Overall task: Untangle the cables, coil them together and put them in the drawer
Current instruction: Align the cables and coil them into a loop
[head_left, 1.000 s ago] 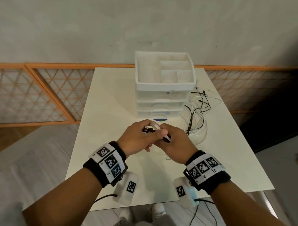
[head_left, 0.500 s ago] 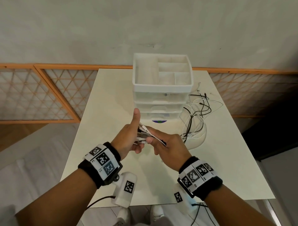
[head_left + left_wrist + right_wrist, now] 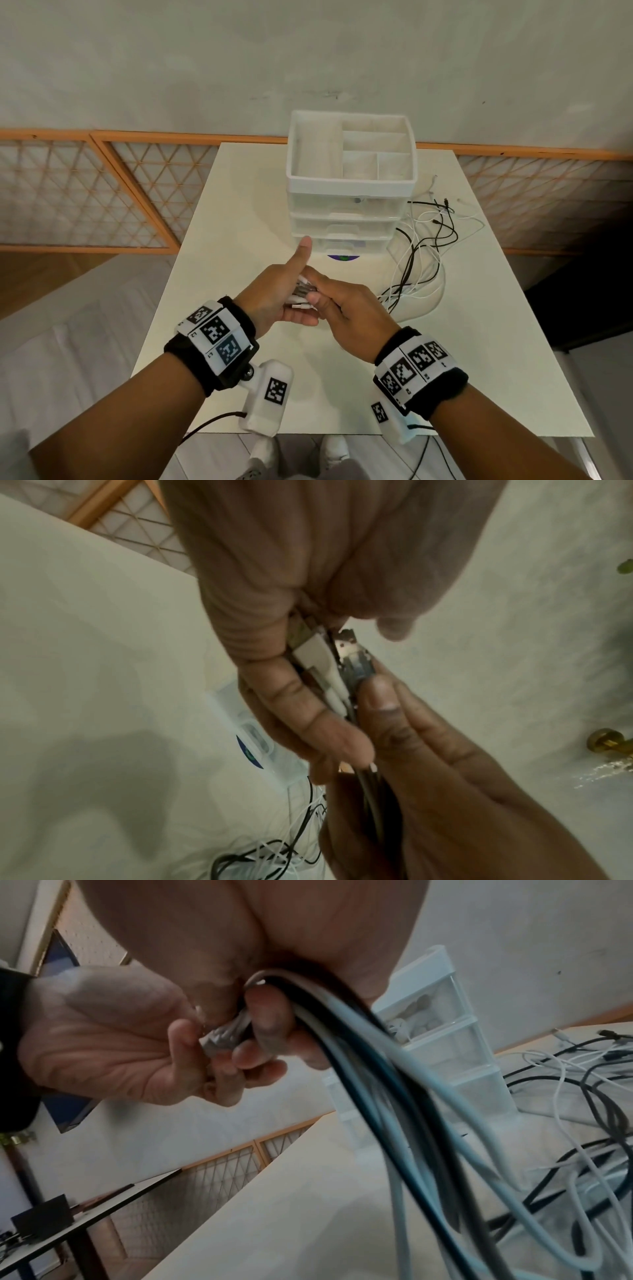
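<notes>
Several black and white cables (image 3: pixel 423 260) lie in a loose tangle on the white table (image 3: pixel 239 240), right of the white drawer unit (image 3: pixel 349 192). Their plug ends (image 3: pixel 302 295) are gathered between my hands above the table's middle. My left hand (image 3: pixel 291 303) curls its fingers round the white plug (image 3: pixel 311 650) and black plug (image 3: pixel 356 664), thumb (image 3: pixel 304 245) pointing up. My right hand (image 3: pixel 329 301) pinches the cable bundle (image 3: pixel 377 1069) just behind the plugs. The strands hang from it down to the tangle (image 3: pixel 582 1096).
The drawer unit (image 3: pixel 445 1042) has three shut clear drawers and an open divided tray on top. A round blue sticker (image 3: pixel 342 257) lies at its foot. Orange lattice panels (image 3: pixel 85 192) line the wall behind the table. A dark table (image 3: pixel 68 1231) stands far left.
My left thumb has lifted off the plugs and now sticks up. Both hands have shifted a little left, still holding the plug ends together.
</notes>
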